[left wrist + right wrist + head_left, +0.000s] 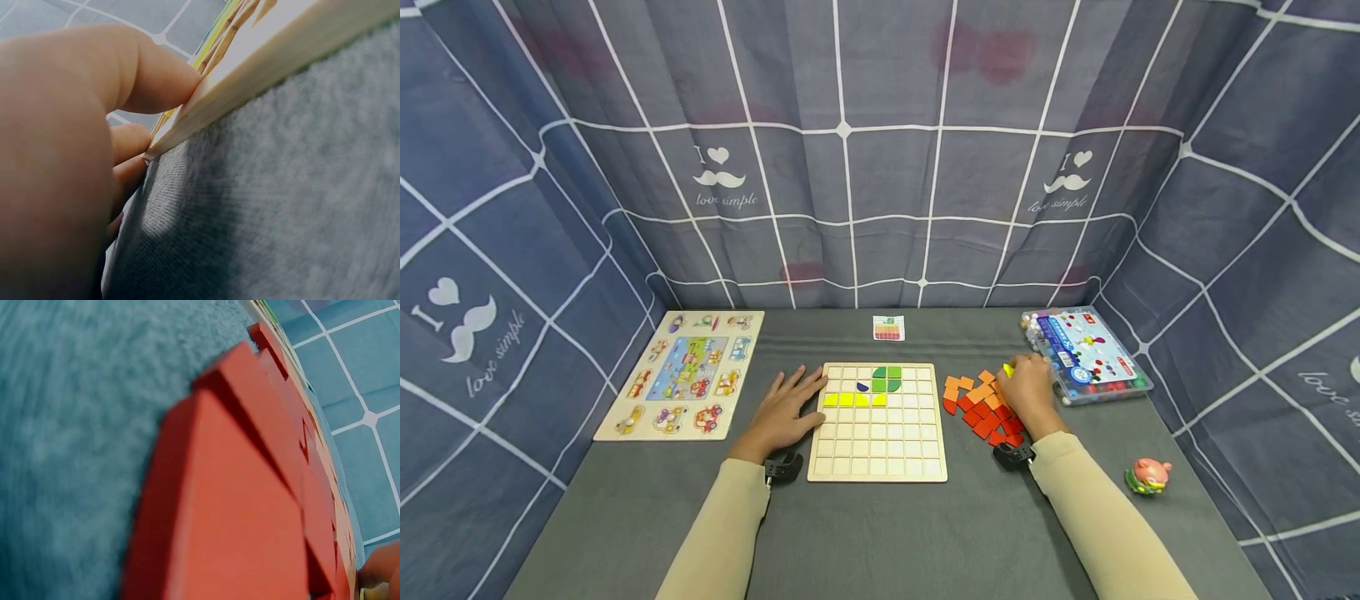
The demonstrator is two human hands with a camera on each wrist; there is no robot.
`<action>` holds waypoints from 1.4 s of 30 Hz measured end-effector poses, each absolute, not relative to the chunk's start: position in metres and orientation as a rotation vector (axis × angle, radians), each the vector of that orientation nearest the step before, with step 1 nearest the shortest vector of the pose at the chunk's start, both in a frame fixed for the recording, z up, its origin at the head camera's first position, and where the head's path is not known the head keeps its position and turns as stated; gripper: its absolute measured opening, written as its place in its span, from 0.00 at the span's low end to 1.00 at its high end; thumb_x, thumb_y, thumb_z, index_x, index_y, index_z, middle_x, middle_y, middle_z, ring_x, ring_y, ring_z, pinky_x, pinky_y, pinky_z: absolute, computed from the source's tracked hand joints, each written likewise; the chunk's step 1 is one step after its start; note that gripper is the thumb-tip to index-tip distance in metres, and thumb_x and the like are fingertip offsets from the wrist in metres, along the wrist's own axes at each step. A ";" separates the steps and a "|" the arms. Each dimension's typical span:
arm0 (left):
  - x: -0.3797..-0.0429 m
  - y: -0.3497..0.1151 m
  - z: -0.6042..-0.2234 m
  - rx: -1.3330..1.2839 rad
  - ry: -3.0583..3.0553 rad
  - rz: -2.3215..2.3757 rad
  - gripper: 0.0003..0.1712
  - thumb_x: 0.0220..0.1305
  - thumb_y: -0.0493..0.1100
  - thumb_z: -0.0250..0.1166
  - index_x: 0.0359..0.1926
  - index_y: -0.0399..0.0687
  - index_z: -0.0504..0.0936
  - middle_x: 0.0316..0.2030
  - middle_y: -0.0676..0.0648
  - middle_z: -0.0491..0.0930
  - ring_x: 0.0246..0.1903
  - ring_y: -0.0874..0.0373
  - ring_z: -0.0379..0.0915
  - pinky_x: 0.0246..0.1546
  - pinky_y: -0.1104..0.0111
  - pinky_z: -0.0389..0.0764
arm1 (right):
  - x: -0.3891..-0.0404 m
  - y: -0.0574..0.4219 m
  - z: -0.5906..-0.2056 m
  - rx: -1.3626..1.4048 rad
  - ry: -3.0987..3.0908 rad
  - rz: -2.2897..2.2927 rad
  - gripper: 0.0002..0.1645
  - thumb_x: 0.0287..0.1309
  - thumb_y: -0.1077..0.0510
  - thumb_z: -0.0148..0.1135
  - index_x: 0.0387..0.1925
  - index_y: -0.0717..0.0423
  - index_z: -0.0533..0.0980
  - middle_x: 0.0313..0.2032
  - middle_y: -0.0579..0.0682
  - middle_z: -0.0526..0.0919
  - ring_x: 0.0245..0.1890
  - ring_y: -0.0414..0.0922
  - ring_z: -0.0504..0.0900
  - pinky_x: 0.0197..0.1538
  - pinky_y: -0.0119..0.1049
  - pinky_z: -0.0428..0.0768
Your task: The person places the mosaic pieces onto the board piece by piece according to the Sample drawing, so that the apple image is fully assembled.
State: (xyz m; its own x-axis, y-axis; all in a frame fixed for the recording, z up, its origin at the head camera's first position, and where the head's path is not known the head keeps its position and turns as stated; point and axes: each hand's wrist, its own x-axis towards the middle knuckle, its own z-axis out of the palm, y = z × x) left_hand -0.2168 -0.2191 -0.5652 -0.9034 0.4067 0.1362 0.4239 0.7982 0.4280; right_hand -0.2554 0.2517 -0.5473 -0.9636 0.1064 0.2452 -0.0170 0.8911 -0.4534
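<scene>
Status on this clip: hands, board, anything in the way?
Left hand touching grid board; right hand at yellow piece, grip unclear. Board partly filled. Loose red and orange tiles lie between board and right hand.

Looks like a little curtained-off tabletop play nook tbh, though whether it sits in a home or some studio is hard to tell. Blue-gray curtains [887, 175] with white grid lines close in the back and both sides, printed with mustaches, hearts and "love simple". The gray tabletop [880, 542] is all toy stuff: a wooden grid board [877, 442], red and orange tiles [982, 409], a picture puzzle board [685, 371], a clear plastic case [1086, 350], a pink-headed figurine [1148, 477].
</scene>
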 end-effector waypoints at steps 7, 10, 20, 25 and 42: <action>-0.216 -0.219 -0.562 -0.665 -2.948 -0.726 0.42 0.70 0.54 0.64 0.81 0.52 0.66 0.80 0.51 0.58 0.80 0.46 0.44 0.79 0.48 0.34 | -0.256 0.251 -0.549 -0.027 -2.748 0.781 0.17 0.60 0.65 0.64 0.47 0.75 0.84 0.47 0.71 0.81 0.52 0.69 0.78 0.58 0.63 0.78; -0.215 -0.219 -0.561 -0.678 -2.938 -0.739 0.41 0.70 0.54 0.65 0.81 0.51 0.67 0.80 0.50 0.58 0.80 0.45 0.45 0.79 0.47 0.35 | -0.255 0.251 -0.549 -0.028 -2.725 0.826 0.17 0.60 0.66 0.65 0.47 0.74 0.84 0.46 0.70 0.82 0.51 0.69 0.79 0.57 0.64 0.78; -0.216 -0.219 -0.564 -0.677 -2.935 -0.735 0.42 0.71 0.54 0.65 0.81 0.52 0.66 0.81 0.50 0.57 0.80 0.45 0.44 0.79 0.47 0.34 | -0.255 0.249 -0.550 0.037 -2.644 0.852 0.15 0.59 0.67 0.67 0.47 0.73 0.85 0.48 0.69 0.83 0.51 0.67 0.79 0.59 0.62 0.77; -0.215 -0.218 -0.562 -0.683 -2.932 -0.753 0.41 0.70 0.53 0.66 0.81 0.51 0.66 0.80 0.50 0.57 0.80 0.45 0.44 0.79 0.47 0.34 | -0.254 0.242 -0.547 0.067 -2.629 0.857 0.15 0.58 0.66 0.67 0.46 0.71 0.86 0.48 0.67 0.83 0.50 0.65 0.80 0.56 0.61 0.79; -0.216 -0.218 -0.562 -0.681 -2.934 -0.749 0.41 0.70 0.53 0.65 0.81 0.50 0.67 0.80 0.49 0.58 0.80 0.44 0.45 0.79 0.46 0.35 | -0.237 0.191 -0.541 0.545 -2.609 0.978 0.09 0.61 0.67 0.72 0.43 0.60 0.88 0.46 0.52 0.85 0.39 0.48 0.84 0.40 0.43 0.86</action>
